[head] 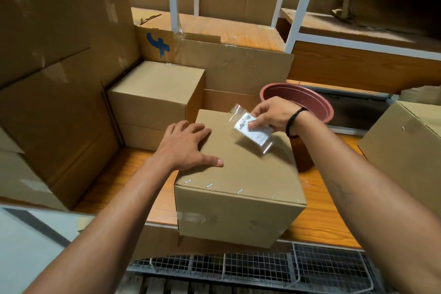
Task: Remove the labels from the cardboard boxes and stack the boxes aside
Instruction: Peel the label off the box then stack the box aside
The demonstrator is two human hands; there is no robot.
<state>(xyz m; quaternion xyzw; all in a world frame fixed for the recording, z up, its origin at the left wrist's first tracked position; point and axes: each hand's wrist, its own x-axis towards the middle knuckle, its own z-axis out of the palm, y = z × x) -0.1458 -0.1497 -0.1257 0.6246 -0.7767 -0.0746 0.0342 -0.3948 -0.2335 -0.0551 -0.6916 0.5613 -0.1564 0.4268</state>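
Note:
A stapled cardboard box (241, 188) sits at the front edge of the wooden table. My left hand (186, 145) lies flat on its top near the left edge, fingers spread. My right hand (272, 116) pinches a white printed label (256, 135) wrapped in clear tape, lifted just above the box's top at its far right part. Behind it stand smaller plain boxes (155, 93), one stacked on another.
Large cardboard boxes (57, 67) pile up on the left. A flat cardboard sheet with a blue mark (214, 62) leans at the back. A reddish plastic pot (300, 100) stands behind my right hand. Another box (405, 136) sits at right. White shelf posts (301, 5) rise behind.

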